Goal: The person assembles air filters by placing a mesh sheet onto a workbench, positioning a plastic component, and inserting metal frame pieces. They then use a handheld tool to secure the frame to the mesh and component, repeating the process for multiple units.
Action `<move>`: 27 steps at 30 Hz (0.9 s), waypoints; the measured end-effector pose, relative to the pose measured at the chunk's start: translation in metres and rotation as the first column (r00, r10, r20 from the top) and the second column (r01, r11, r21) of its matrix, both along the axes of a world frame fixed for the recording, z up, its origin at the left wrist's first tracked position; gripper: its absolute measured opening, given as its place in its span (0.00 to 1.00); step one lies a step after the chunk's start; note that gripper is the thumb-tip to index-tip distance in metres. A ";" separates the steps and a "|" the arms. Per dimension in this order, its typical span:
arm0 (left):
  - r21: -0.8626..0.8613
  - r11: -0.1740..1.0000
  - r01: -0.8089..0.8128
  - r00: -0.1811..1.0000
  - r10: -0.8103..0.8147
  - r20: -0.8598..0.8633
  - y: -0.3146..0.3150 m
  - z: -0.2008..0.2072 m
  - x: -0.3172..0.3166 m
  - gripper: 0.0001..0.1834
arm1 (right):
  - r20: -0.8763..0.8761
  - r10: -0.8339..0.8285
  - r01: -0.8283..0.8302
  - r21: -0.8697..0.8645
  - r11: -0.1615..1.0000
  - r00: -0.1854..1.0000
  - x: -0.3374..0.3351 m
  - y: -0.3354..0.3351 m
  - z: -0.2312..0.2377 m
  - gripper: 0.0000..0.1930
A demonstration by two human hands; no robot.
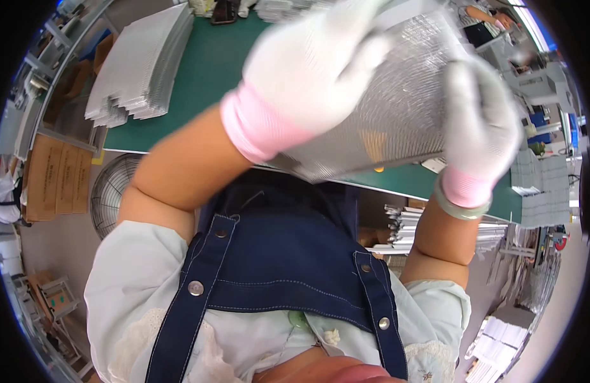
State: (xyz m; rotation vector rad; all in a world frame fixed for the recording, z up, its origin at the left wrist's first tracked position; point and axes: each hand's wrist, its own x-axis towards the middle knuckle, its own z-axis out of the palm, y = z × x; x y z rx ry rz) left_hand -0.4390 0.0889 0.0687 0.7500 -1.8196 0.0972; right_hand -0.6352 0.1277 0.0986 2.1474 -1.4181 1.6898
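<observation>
In front of me a silvery, finely ribbed sheet (397, 96) is held up at a tilt above the green table. It looks shiny and partly see-through, perhaps in clear film; I cannot make out which. My left hand (314, 70), in a white glove with a pink cuff, is at its upper left, thumb and fingers closed toward the white strip (406, 13) along the top edge. Those fingertips are blurred. On the right edge my right hand (480, 121), gloved the same way, has its fingers bent around the sheet, also smeared by motion.
A tall stack of white ribbed panels (142, 60) stands on the green table (209, 70) at the left. More panels (544, 185) are piled at the right. Below are a floor fan (113, 191) and cardboard boxes (56, 179). Another person (489, 19) sits at the far right.
</observation>
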 end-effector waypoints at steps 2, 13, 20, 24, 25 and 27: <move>-0.363 0.889 0.280 0.956 -0.294 0.018 -0.031 0.039 -0.026 0.18 | 0.311 0.110 -0.087 -0.088 0.992 0.944 -0.010 0.022 0.020 0.12; 0.001 0.941 0.339 0.910 -0.328 0.254 -0.042 -0.089 -0.071 0.28 | 0.065 0.342 -0.323 0.529 0.785 0.937 -0.066 0.011 -0.166 0.23; 0.060 0.889 0.454 0.856 -0.454 0.248 -0.044 -0.079 -0.090 0.20 | -0.717 -0.344 0.782 0.459 0.421 0.606 -0.150 -0.090 -0.217 0.21; 0.057 0.880 0.471 0.842 -0.468 0.269 -0.050 -0.078 -0.088 0.20 | -0.690 -0.355 0.772 0.602 0.202 0.631 -0.147 -0.116 -0.214 0.19; 0.049 0.881 0.471 0.847 -0.468 0.252 -0.052 -0.076 -0.088 0.20 | -0.594 -0.346 0.686 0.661 0.305 0.726 -0.159 -0.116 -0.222 0.20; 0.036 0.884 0.467 0.860 -0.463 0.215 -0.055 -0.072 -0.087 0.20 | -0.244 -0.343 0.399 0.760 0.513 0.907 -0.173 -0.108 -0.231 0.22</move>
